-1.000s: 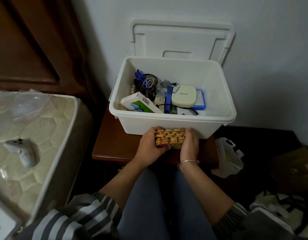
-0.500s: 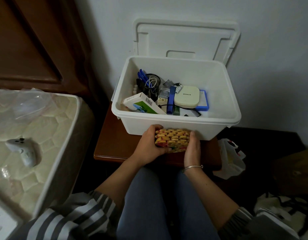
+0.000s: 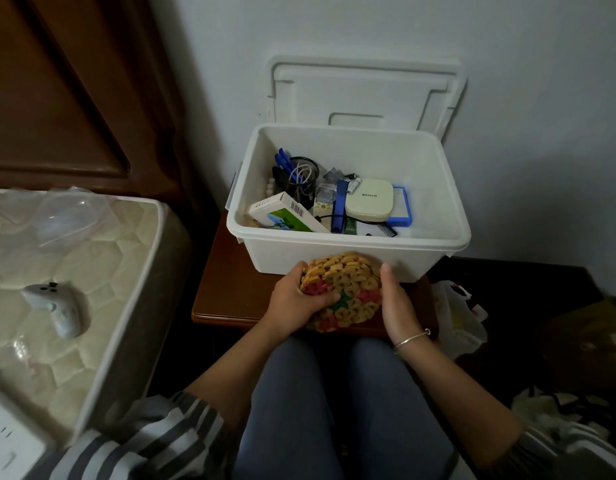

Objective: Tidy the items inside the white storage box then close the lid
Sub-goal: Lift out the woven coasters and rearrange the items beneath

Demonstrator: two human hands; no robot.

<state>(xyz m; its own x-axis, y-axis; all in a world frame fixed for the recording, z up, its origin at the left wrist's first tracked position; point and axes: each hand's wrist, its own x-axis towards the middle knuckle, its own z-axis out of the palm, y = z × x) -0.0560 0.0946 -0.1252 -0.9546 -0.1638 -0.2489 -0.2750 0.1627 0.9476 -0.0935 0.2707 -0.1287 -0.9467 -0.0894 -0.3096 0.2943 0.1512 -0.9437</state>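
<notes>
The white storage box point(image 3: 337, 252) stands open on a brown bedside table point(image 3: 223, 289). Its lid point(image 3: 365, 91) leans upright against the wall behind it. Inside lie a white and green carton point(image 3: 286, 216), a black pen cup point(image 3: 301, 180) with blue pens, a cream case point(image 3: 369, 199) on a blue-edged box, a blue bar and a black comb. In front of the box, my left hand point(image 3: 294, 301) and my right hand point(image 3: 395, 304) hold a yellow, red and green woven mat point(image 3: 344, 289) between them, its lower part unfolding toward me.
A mattress point(image 3: 74, 271) on the left carries a white game controller point(image 3: 59, 310) and a clear plastic bag. White plastic bags point(image 3: 455, 313) and dark clutter lie on the floor at the right. My knees sit just below the table edge.
The mat was a compact folded block held at the box front; it now opens out wider and hangs lower between my hands. The view has shifted slightly.
</notes>
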